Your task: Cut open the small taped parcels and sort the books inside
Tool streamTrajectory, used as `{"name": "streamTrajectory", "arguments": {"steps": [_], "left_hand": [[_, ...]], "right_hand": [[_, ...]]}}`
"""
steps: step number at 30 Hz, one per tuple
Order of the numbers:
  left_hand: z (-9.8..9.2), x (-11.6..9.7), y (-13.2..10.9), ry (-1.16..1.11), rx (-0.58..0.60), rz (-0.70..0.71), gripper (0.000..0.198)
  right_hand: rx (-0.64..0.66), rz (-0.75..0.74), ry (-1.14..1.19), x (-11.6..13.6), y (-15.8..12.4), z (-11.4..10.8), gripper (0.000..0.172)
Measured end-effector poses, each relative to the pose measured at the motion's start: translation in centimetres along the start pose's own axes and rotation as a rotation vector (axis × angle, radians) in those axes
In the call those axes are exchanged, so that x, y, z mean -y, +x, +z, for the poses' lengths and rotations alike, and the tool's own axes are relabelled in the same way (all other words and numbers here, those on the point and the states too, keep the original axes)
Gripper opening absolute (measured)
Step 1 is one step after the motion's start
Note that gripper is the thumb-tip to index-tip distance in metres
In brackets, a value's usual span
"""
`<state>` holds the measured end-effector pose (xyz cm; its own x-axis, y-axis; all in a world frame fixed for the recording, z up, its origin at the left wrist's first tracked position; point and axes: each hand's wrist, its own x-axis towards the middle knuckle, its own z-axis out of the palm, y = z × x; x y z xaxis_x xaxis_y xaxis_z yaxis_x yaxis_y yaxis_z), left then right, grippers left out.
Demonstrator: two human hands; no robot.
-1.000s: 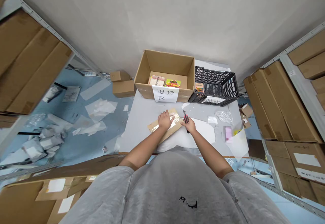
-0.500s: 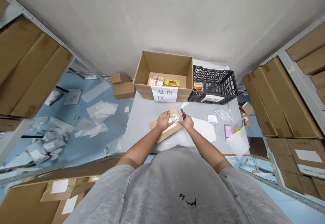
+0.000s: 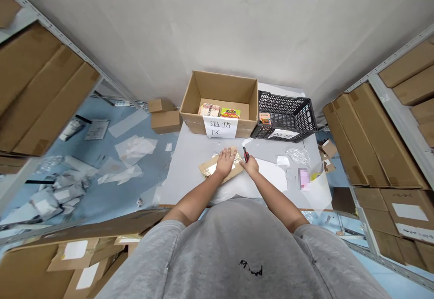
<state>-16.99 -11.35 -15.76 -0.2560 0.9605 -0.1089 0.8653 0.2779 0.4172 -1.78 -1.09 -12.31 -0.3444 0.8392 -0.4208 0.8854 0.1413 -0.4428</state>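
A flat brown cardboard parcel (image 3: 207,167) with clear tape and a white label lies on the white table (image 3: 185,154) in front of me. My left hand (image 3: 225,160) rests flat on top of it, fingers stretched out. At the parcel's right end, my right hand (image 3: 251,166) is closed around a red and black utility knife (image 3: 246,155), which points away from me. Some of the right fingers touch or lie close to the parcel's edge; I cannot tell which. White paper (image 3: 271,172) lies under and beside the right hand.
Behind the parcel stand an open cardboard box (image 3: 220,129) with packets inside and a black plastic crate (image 3: 305,125). Crumpled clear wrap (image 3: 298,156) and a pink item (image 3: 304,178) lie to the right. Shelves of cartons (image 3: 373,136) flank both sides; paper scraps (image 3: 135,149) litter the floor.
My left hand has shifted slightly right and flattened over the parcel's middle. The parcel has turned a little beneath it. My right hand still holds the knife in nearly the same place.
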Motion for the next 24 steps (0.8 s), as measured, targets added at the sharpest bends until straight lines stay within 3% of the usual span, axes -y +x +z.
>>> {"name": "streamTrajectory", "arguments": {"steps": [3, 9, 16, 24], "left_hand": [[0.1, 0.7, 0.3, -0.012, 0.018, 0.002, 0.075], [0.5, 1.6, 0.6, -0.001, 0.01, 0.011, 0.07], [0.0, 1.8, 1.6, -0.033, 0.05, -0.017, 0.062], [-0.5, 1.6, 2.0, -0.048, 0.07, -0.011, 0.06]], "right_hand": [[0.003, 0.043, 0.094, -0.5, -1.3, -0.7, 0.028], [0.154, 0.033, 0.258, 0.6, -3.4, -1.0, 0.03], [0.078, -0.022, 0.028, 1.5, -2.4, -0.1, 0.039], [0.047, -0.059, -0.012, 1.5, -2.0, 1.2, 0.046]]}}
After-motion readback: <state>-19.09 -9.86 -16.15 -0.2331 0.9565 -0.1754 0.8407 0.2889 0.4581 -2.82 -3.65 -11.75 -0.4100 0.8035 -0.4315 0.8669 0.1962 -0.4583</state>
